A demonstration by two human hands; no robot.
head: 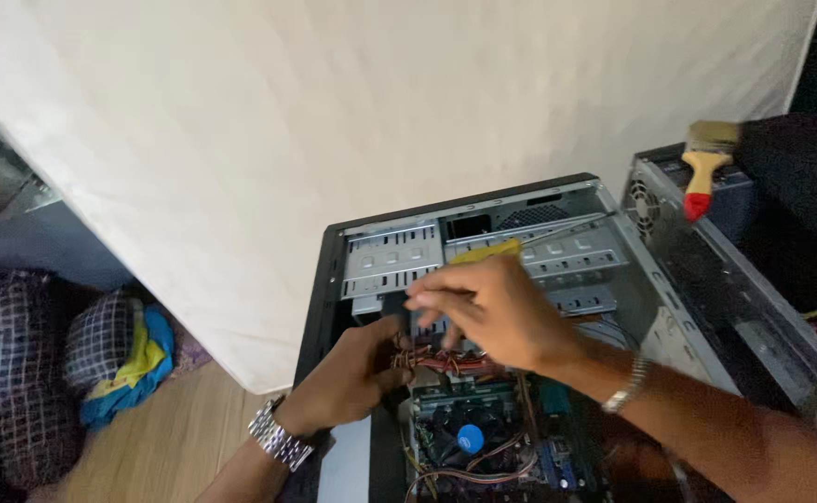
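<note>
An open desktop computer case lies on its side in front of me, with grey metal drive bays at its far end. My right hand holds a screwdriver with a yellow handle, its metal shaft pointing right over the bays. My left hand, with a metal watch on the wrist, reaches into the case and grips a bundle of red and yellow cables. Below the hands sit a green motherboard and a black cooler fan with a blue centre.
A second computer case stands at the right with a paintbrush lying on top. A large white sheet hangs behind. At the left, on the wooden floor, lie checked cushions and a blue and yellow cloth.
</note>
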